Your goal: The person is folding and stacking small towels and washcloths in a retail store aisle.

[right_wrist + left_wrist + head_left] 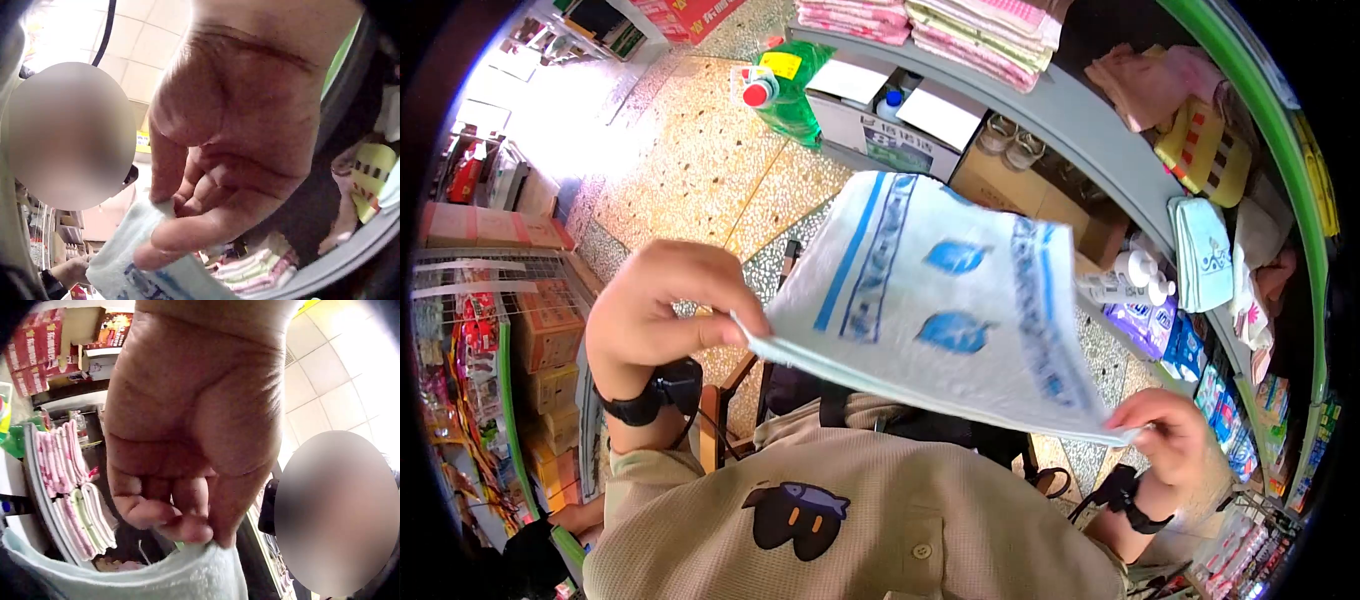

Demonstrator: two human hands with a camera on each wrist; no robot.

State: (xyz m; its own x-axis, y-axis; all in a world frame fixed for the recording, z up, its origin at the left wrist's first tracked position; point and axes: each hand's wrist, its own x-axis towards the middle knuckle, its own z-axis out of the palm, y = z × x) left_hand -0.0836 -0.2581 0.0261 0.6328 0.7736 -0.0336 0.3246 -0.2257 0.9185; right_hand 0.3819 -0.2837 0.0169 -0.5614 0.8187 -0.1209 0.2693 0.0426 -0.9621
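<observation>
A pale towel (900, 290) with blue leaf prints and patterned blue stripes is stretched between both hands in front of the body. My left hand (670, 310) pinches one near corner between thumb and fingers. At the opposite near corner, my right hand (1165, 430) pinches the edge. The far end of the towel hangs away from me, slightly wavy. In the left wrist view the fingers of the left hand (187, 425) curl onto the towel's edge (206, 575). The right wrist view has the right hand (237, 119) gripping the towel (119, 269) by its corner.
Folded pink and green towels (980, 40) lie on a grey shelf (1090, 110) ahead. A green bottle with a red cap (795, 95) stands by a white carton (900, 125). To the right are a folded light-blue towel (1200, 250) and packets; boxes (550, 330) line the left.
</observation>
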